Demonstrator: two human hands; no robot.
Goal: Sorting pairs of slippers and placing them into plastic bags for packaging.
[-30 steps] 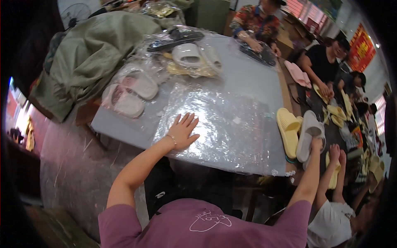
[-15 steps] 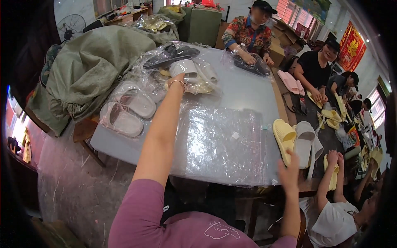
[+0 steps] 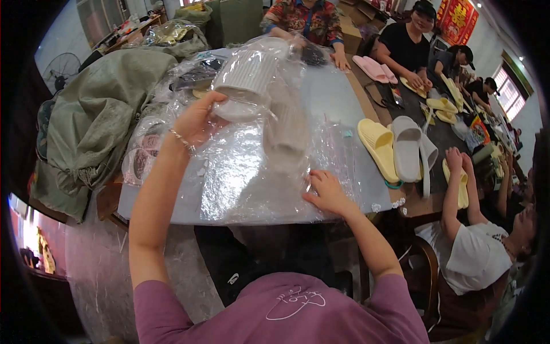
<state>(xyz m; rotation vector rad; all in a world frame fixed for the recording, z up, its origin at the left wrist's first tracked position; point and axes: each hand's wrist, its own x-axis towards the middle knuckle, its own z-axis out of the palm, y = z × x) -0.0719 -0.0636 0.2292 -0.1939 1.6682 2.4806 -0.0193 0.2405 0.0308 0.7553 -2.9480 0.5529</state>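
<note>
A clear plastic bag with a pair of ribbed, light grey slippers (image 3: 245, 71) is tilted above the table. My left hand (image 3: 199, 119) is closed on the near left side of this bag, its thumb against the nearer slipper. The second slipper (image 3: 286, 129) hangs blurred behind the plastic. Under it, a flat clear plastic bag (image 3: 235, 178) lies on the grey tabletop. At that sheet's right part rests my right hand (image 3: 327, 194), fingers apart, fingertips touching the plastic.
Bagged slippers (image 3: 142, 157) lie at the table's left, beside a large green sack (image 3: 109, 103). Yellow (image 3: 378, 148) and grey slippers (image 3: 407, 149) stand at the right edge. Across the table a person in a patterned shirt (image 3: 303, 20) handles a bag; other people work along the right.
My left hand has lifted the bagged grey slippers off the far pile and drawn them nearer. My right hand has moved left from beside the yellow slipper onto the flat plastic.
</note>
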